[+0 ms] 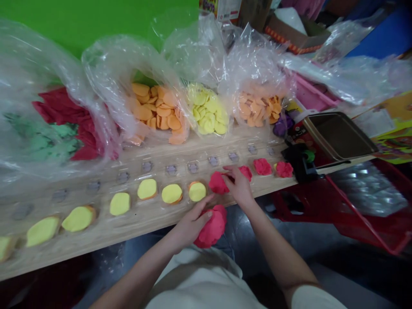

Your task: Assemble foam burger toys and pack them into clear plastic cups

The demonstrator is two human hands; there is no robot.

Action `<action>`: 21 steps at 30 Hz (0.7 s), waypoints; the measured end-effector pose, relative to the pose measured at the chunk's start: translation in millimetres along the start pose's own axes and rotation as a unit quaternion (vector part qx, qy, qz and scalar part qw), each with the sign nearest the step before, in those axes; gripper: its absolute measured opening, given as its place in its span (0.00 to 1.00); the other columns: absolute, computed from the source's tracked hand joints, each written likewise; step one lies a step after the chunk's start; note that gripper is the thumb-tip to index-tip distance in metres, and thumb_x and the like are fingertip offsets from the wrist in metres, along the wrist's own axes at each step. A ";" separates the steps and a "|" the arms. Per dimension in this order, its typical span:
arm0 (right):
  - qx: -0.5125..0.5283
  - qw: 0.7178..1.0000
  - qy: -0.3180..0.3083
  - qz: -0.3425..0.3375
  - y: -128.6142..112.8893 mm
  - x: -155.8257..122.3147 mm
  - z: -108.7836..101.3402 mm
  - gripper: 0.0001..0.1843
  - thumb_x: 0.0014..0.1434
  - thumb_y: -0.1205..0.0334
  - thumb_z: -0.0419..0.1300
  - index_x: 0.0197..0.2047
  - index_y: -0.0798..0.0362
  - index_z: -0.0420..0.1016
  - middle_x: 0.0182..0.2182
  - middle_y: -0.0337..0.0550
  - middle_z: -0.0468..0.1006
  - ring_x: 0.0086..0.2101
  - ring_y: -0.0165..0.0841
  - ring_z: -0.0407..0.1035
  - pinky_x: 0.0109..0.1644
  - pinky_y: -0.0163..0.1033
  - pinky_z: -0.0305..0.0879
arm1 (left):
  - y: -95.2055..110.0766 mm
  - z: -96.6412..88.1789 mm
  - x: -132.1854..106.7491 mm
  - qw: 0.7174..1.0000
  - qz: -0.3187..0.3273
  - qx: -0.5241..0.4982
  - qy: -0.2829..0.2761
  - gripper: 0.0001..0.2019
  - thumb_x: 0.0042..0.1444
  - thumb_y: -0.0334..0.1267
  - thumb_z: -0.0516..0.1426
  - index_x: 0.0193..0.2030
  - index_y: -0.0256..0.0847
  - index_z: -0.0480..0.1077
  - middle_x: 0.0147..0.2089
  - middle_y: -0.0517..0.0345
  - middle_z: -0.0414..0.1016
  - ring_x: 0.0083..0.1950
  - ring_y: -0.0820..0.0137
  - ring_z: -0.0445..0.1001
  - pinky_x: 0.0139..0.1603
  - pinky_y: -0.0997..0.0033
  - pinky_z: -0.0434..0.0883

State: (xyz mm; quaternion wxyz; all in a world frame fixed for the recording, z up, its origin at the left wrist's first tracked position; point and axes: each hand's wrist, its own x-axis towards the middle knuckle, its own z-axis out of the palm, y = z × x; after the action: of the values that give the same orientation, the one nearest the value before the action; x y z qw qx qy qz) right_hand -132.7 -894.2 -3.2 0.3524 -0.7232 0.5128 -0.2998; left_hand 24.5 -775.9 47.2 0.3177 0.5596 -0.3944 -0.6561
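Gripping a large lump of pink-red dough (212,227), the left hand (192,225) curls around it at lower centre of the frame, just past the front edge of the wooden bench (144,219). The right hand (238,186), open, rests on a flattened pink dough piece (218,183) at centre, just beside a second pink piece (246,173), near a row of yellow dough rounds (171,193).

legible text: none | printed box (210,7) label: too blurred to read
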 end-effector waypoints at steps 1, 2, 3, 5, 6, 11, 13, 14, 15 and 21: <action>-0.066 0.997 0.009 -0.030 -0.4 -0.1 -0.5 0.13 0.56 0.64 0.53 0.46 0.53 0.68 0.34 0.44 0.77 0.36 0.34 0.70 0.42 0.42 0.66 | -0.3 1.2 3.3 1.000 0.008 0.018 0.005 0.25 0.56 0.42 0.50 0.61 0.43 0.55 0.65 0.55 0.54 0.64 0.65 0.52 0.64 0.61 0.47; -0.123 0.990 0.012 -0.060 -1.3 0.0 -1.5 0.12 0.57 0.64 0.52 0.44 0.53 0.69 0.35 0.45 0.77 0.37 0.35 0.70 0.45 0.43 0.65 | -0.3 2.7 6.7 0.999 0.015 0.037 0.008 0.27 0.56 0.41 0.50 0.62 0.42 0.53 0.65 0.55 0.52 0.65 0.65 0.50 0.65 0.61 0.45; -0.166 0.982 0.009 -0.089 -2.4 0.3 -3.0 0.11 0.58 0.64 0.52 0.43 0.54 0.70 0.36 0.45 0.77 0.38 0.35 0.69 0.46 0.43 0.63 | 0.2 4.2 10.1 0.998 0.021 0.055 0.010 0.28 0.55 0.40 0.50 0.63 0.42 0.52 0.66 0.54 0.52 0.66 0.65 0.48 0.65 0.61 0.43; -0.207 0.970 0.000 -0.131 -3.8 -0.1 -7.3 0.10 0.58 0.63 0.52 0.42 0.54 0.71 0.37 0.45 0.76 0.40 0.36 0.67 0.49 0.44 0.62 | 2.6 7.2 16.5 0.995 0.033 0.094 0.009 0.29 0.55 0.40 0.51 0.63 0.41 0.51 0.64 0.52 0.54 0.66 0.64 0.49 0.65 0.61 0.45; -0.216 0.966 0.004 -0.140 -3.6 -1.5 -10.2 0.11 0.58 0.63 0.52 0.43 0.55 0.71 0.39 0.46 0.75 0.41 0.37 0.66 0.50 0.44 0.61 | 4.3 8.4 19.3 0.993 0.036 0.115 0.011 0.29 0.54 0.40 0.51 0.63 0.40 0.51 0.63 0.51 0.57 0.65 0.63 0.51 0.64 0.61 0.48; -0.272 0.953 0.053 -0.121 3.8 -31.8 -27.0 0.20 0.56 0.70 0.48 0.51 0.54 0.67 0.47 0.51 0.69 0.48 0.40 0.61 0.53 0.49 0.58 | 10.2 11.1 29.2 0.973 0.007 0.231 0.025 0.32 0.53 0.43 0.51 0.64 0.32 0.50 0.49 0.39 0.72 0.48 0.54 0.71 0.50 0.57 0.63; -0.314 0.943 0.018 -0.112 6.2 -49.6 -28.5 0.25 0.54 0.73 0.48 0.55 0.51 0.64 0.51 0.50 0.66 0.52 0.42 0.57 0.54 0.50 0.58 | 10.2 11.9 33.5 0.966 0.003 0.259 0.023 0.34 0.53 0.43 0.51 0.64 0.31 0.47 0.47 0.37 0.73 0.42 0.54 0.73 0.47 0.57 0.64; -0.336 0.936 -0.001 -0.109 6.8 -57.0 -27.4 0.27 0.54 0.74 0.48 0.57 0.49 0.62 0.54 0.49 0.63 0.55 0.43 0.54 0.54 0.51 0.58 | 10.2 12.6 36.1 0.963 0.004 0.268 0.022 0.35 0.52 0.42 0.52 0.65 0.31 0.46 0.46 0.37 0.73 0.41 0.55 0.74 0.47 0.57 0.64; -0.356 0.929 -0.015 -0.103 6.8 -62.6 -25.5 0.29 0.53 0.74 0.48 0.58 0.47 0.60 0.58 0.48 0.59 0.57 0.45 0.50 0.54 0.53 0.57 | 10.4 13.5 38.9 0.960 0.005 0.279 0.019 0.36 0.52 0.42 0.52 0.65 0.32 0.45 0.46 0.37 0.73 0.39 0.55 0.74 0.46 0.58 0.64; -0.396 0.913 -0.038 -0.091 -0.5 -59.2 -19.2 0.27 0.54 0.72 0.51 0.57 0.46 0.62 0.62 0.49 0.50 0.61 0.50 0.38 0.56 0.57 0.52 | 21.4 20.4 46.8 0.908 -0.004 0.418 -0.010 0.35 0.53 0.39 0.49 0.65 0.29 0.40 0.44 0.32 0.73 0.36 0.57 0.74 0.37 0.63 0.66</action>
State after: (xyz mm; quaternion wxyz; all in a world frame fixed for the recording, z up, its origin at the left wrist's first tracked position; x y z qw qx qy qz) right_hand -165.1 -841.5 3.9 0.0278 -0.8579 0.5076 -0.0748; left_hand -4.2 -823.2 44.5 0.0483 0.6359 -0.6335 -0.4383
